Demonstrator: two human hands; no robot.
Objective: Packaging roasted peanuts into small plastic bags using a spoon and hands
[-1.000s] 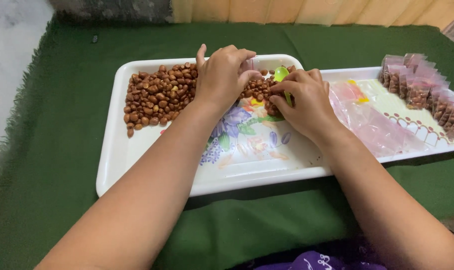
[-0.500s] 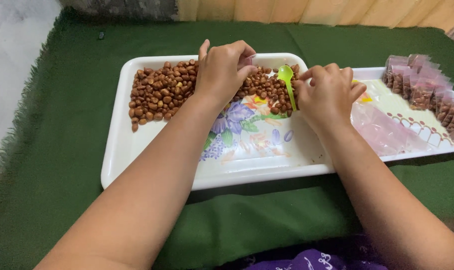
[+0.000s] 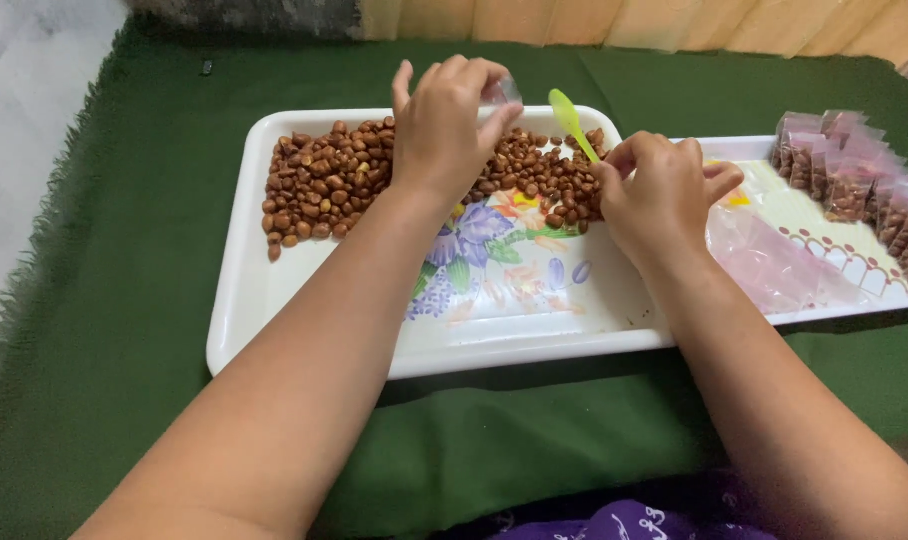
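At frame centre, the left hand [image 3: 444,125] pinches a small clear bag [image 3: 504,92] above roasted peanuts [image 3: 324,180] on a white tray [image 3: 244,300]. The right hand [image 3: 659,195] grips a green spoon [image 3: 571,120] beside it.

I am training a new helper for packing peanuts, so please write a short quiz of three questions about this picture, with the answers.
1. True or false: the right hand holds the light green plastic spoon.
2. Where does the heap of brown roasted peanuts lie?
A) on the dark green cloth
B) on the white rectangular tray with a flower print
C) inside a bowl
3. Fill in: the row of small filled clear packets stands at the far ____ side of the picture.

Key: 1 true. 2 B. 3 right. The left hand pinches a small clear plastic bag above the heap.
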